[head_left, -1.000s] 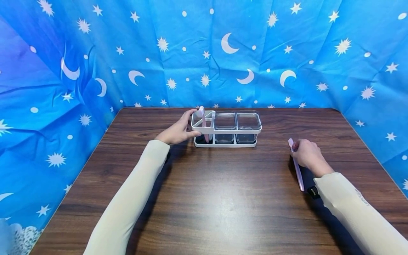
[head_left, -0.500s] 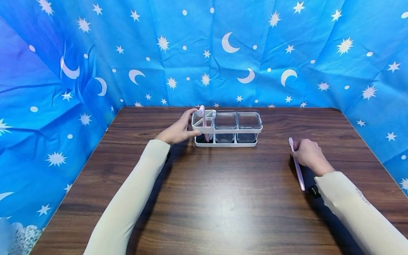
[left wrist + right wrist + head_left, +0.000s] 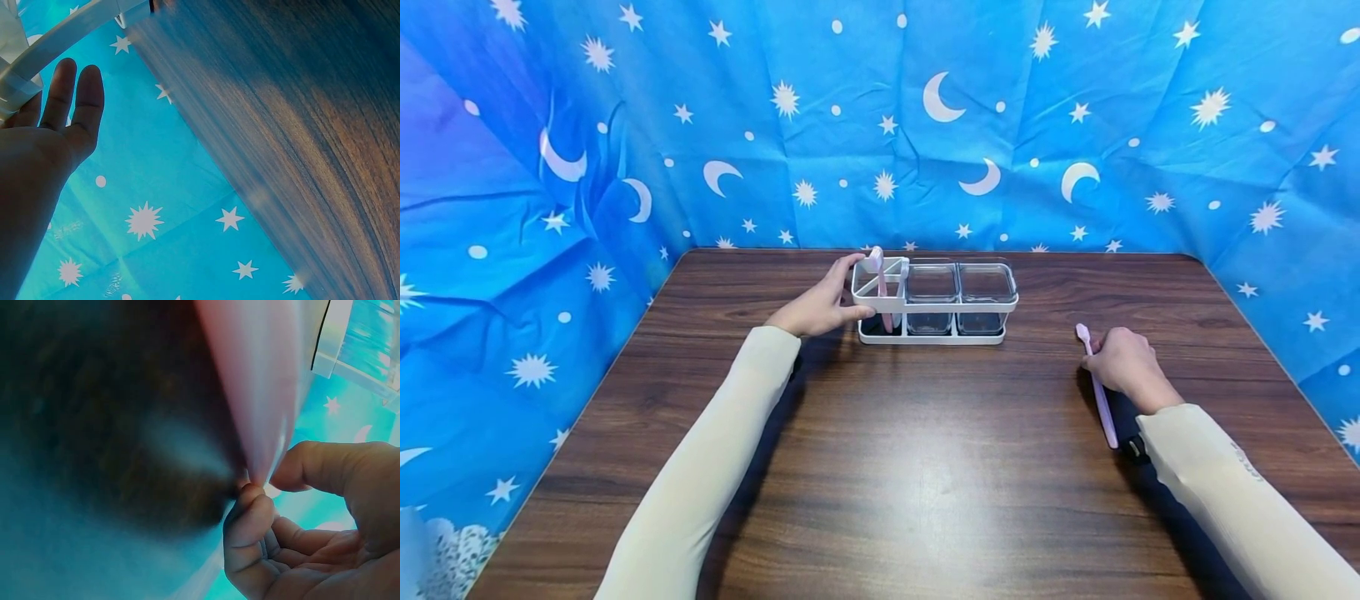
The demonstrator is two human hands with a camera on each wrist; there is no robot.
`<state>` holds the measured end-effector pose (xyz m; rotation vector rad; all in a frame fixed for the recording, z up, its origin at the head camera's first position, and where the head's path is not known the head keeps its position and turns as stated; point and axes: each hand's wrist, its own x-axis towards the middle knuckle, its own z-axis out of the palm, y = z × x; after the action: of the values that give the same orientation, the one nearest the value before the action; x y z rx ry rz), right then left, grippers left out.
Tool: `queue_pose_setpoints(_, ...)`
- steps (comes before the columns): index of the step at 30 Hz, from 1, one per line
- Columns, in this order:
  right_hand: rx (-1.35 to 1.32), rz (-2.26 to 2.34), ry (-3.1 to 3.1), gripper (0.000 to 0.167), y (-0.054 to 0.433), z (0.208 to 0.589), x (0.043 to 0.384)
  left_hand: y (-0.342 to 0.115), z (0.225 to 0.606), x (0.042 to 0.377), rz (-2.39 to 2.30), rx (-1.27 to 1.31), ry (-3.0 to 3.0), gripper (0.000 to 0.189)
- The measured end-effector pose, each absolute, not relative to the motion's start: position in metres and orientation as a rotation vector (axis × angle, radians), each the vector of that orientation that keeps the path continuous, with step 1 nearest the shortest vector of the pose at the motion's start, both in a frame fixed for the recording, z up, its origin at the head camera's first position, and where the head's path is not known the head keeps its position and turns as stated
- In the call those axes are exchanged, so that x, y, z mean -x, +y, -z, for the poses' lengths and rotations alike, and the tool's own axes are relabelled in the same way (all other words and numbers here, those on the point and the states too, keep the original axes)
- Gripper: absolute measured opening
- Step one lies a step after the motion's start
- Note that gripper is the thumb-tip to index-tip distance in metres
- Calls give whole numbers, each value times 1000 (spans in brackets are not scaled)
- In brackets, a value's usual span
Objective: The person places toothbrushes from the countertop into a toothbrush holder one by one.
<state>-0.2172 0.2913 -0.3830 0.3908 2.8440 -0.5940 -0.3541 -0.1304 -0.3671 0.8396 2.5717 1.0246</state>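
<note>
My left hand (image 3: pixel 820 308) grips the left end of a white toothbrush holder (image 3: pixel 934 307), thumb at the front and fingers toward the back. In the left wrist view two fingers (image 3: pixel 89 100) extend beside the holder's rim (image 3: pixel 62 31). A pink toothbrush (image 3: pixel 882 283) stands, slightly tilted, in the divided left section, head up. On the right, my right hand (image 3: pixel 1126 367) pinches a second, pinkish-purple toothbrush (image 3: pixel 1103 408) below its head, the handle end toward me. The right wrist view shows its handle (image 3: pixel 256 381) between thumb and index finger.
Two clear cups (image 3: pixel 931 283) sit side by side in the holder's middle and right sections. The brown wooden table (image 3: pixel 880 450) runs back to a blue curtain (image 3: pixel 850 125) with moons and stars. White lacy fabric (image 3: pixel 463 554) shows at the lower left.
</note>
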Motion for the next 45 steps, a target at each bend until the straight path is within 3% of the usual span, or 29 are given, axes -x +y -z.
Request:
queue_pose_setpoints(27, -317, 836, 3011, 16, 287, 371, 213, -129, 365, 354, -1012, -839, 2570, 87)
queue_pose_setpoints(45, 41, 1510, 3426, 18, 246, 333, 209, -131, 366, 353, -1014, -845, 2572, 87)
